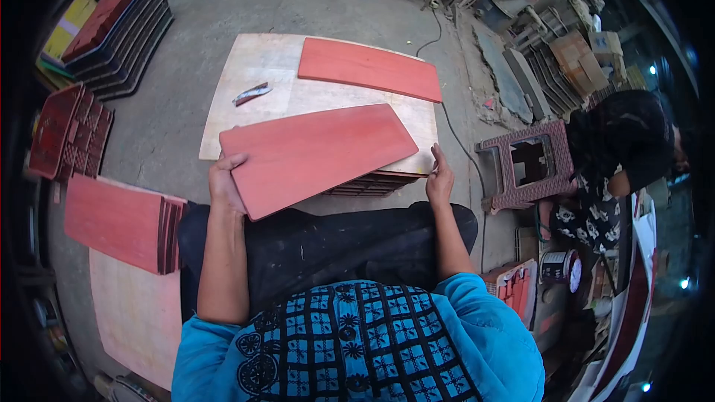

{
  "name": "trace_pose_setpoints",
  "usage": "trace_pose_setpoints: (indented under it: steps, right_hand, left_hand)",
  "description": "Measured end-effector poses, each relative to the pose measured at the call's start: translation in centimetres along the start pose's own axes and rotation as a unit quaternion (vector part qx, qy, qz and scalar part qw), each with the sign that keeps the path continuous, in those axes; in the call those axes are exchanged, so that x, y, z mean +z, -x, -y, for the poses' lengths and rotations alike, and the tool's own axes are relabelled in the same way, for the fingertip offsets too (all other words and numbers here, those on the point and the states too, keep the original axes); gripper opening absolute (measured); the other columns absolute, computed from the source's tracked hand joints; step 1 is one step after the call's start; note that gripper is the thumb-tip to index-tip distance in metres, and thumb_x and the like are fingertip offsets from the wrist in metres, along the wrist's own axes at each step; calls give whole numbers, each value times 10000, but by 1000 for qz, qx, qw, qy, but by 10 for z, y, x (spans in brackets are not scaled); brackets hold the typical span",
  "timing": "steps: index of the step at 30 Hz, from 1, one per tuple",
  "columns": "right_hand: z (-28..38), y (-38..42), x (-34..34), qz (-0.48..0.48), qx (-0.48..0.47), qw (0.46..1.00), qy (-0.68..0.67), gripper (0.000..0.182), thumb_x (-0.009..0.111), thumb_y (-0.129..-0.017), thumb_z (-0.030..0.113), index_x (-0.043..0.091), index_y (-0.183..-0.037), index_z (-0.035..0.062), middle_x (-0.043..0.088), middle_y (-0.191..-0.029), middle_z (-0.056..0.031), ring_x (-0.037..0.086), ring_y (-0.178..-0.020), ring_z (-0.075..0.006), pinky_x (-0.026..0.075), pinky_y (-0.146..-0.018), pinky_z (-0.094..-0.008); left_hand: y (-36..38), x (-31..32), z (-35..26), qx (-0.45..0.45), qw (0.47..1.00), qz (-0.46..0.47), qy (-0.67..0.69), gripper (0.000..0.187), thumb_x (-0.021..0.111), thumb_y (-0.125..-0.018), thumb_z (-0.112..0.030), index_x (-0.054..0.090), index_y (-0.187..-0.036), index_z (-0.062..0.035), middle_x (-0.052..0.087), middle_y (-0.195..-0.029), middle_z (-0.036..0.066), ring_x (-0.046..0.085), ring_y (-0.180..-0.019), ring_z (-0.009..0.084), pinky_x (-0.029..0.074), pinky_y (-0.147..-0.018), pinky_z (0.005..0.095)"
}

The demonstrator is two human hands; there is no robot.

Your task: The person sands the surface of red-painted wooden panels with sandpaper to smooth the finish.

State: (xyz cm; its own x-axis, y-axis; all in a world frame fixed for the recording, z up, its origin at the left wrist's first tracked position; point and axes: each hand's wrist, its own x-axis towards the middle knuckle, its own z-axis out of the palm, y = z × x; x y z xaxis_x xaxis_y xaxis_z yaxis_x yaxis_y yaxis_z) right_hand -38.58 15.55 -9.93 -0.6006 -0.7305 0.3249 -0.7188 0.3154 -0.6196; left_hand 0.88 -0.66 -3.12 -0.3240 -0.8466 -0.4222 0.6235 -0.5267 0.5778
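My left hand (226,180) grips the left end of a flat red-painted board (320,156), its thumb on top and the other fingers mostly hidden beneath. The board is held slanted over my lap and the near edge of a pale work board (257,56). Off the red board's right end, my right hand (440,177) is raised with its fingers stretched, holding nothing. A second red board (370,68) lies flat at the far side of the work board. To its left sits a small crumpled strip or packet (252,94), whose kind I cannot make out.
Several red boards (115,219) are stacked at my left on another pale panel (138,305). Beyond them stand a red crate (71,134) and stacked trays (123,33). At right are a plastic stool (525,164), a person in dark clothes (625,141) and a floor cable (473,156).
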Motion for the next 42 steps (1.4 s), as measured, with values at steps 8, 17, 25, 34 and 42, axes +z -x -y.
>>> trace_pose_setpoints:
  steps: [8, 17, 25, 34, 42]
  right_hand:
    - [62, 33, 18, 73, -231, 960, 143, 757, 462, -672, -140, 419, -1363, 168, 367, -1413, -153, 342, -1316, -326, 254, -1063, -536]
    - [107, -21, 7, -127, -49, 963, -231, 493, 375, -851, -60, 387, -1343, -27, 411, -1376, -206, 356, -1308, -306, 265, -1076, -396]
    - [212, -8, 59, 105, -322, 929, -148, 700, 433, -719, -58, 338, -1396, 91, 349, -1421, -180, 322, -1329, -325, 213, -1095, -501]
    - [78, -81, 63, 88, -86, 991, 56, 648, 453, -776, 30, 311, -1403, 112, 343, -1415, -195, 288, -1337, -346, 192, -1078, -558]
    - [-24, -104, 29, -85, 134, 987, -39, 455, 412, -890, 63, 397, -1344, 40, 575, -1200, -164, 561, -1095, -319, 444, -912, -385]
  left_hand:
    - [-11, -7, -5, -20, 998, -59, -14, 397, 476, -854, -130, 465, -1187, 87, 567, -1129, 228, 586, -1019, 356, 472, -905, 461]
    - [-23, -25, -8, -29, 996, -80, -29, 388, 474, -872, -145, 470, -1189, 79, 563, -1153, 229, 584, -1032, 354, 478, -901, 458]
    - [-31, -40, -13, -40, 994, -84, -52, 378, 467, -884, -144, 478, -1182, 89, 567, -1156, 228, 589, -1023, 349, 486, -890, 461]
    - [-29, -37, -17, -49, 992, -97, -69, 376, 456, -888, -153, 482, -1181, 82, 570, -1154, 223, 588, -1023, 348, 478, -900, 452]
    - [-32, -42, -18, -63, 993, -80, -57, 415, 443, -887, -166, 449, -1231, 66, 545, -1197, 229, 564, -1081, 350, 458, -929, 473]
